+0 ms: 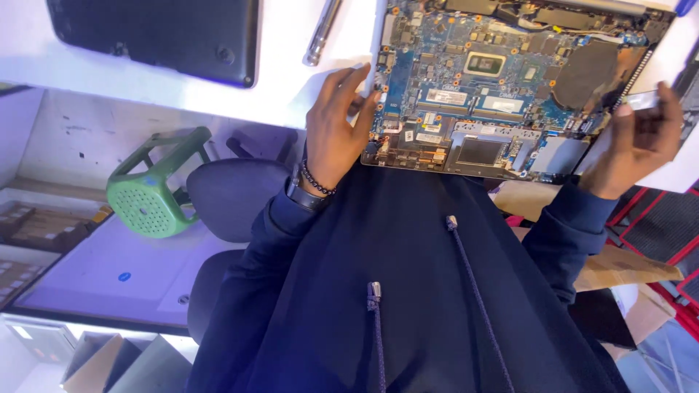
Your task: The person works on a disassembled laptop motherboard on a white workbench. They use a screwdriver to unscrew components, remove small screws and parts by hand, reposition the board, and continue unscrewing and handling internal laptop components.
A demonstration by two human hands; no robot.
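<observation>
1. We see an opened laptop (510, 87) lying on a white desk (291, 80), its blue motherboard exposed.
2. Our left hand (336, 124) rests at the laptop's left edge, fingers spread and loose, fingertips touching the casing rim, grasping nothing.
3. Our right hand (641, 138) sits at the laptop's right edge, fingers curled around a small silvery metal part (644, 100) pinched at the fingertips.
4. A silver rod-shaped tool (322, 33) lies on the desk just left of the laptop.
5. A black laptop cover (156, 36) lies further left.
6. A green stool (156, 193) and a dark office chair (229, 196) stand below-left of the laptop.
</observation>
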